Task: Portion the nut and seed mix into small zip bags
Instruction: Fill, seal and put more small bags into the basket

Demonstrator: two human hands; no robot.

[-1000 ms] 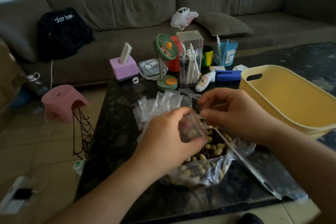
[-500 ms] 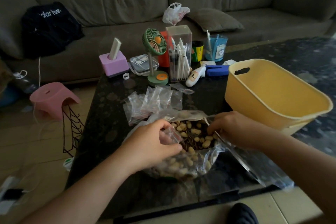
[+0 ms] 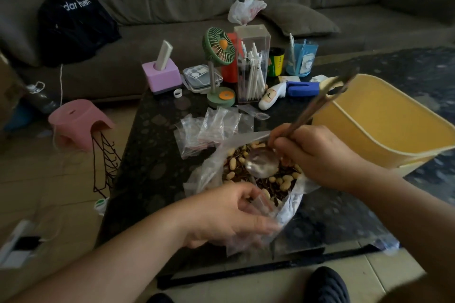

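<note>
A large clear plastic bag point(image 3: 209, 174) lies open on the dark table, filled with the nut and seed mix point(image 3: 283, 182). My right hand point(image 3: 317, 155) grips the long handle of a metal ladle point(image 3: 262, 163), and its bowl rests on the mix. My left hand point(image 3: 229, 214) holds a small clear zip bag point(image 3: 263, 204) at the near rim of the big bag. A pile of empty small zip bags point(image 3: 211, 130) lies just beyond the big bag.
A yellow plastic basin point(image 3: 384, 128) stands at the right. Behind the bags are a green desk fan point(image 3: 218, 66), a clear box of pens point(image 3: 251, 64), a purple holder point(image 3: 162, 76) and a blue stapler point(image 3: 302, 88). The table's near edge point(image 3: 246, 275) runs below my hands.
My right hand took up the ladle and set its bowl on the mix. My left hand lowered the small zip bag from above the mix to the big bag's near rim.
</note>
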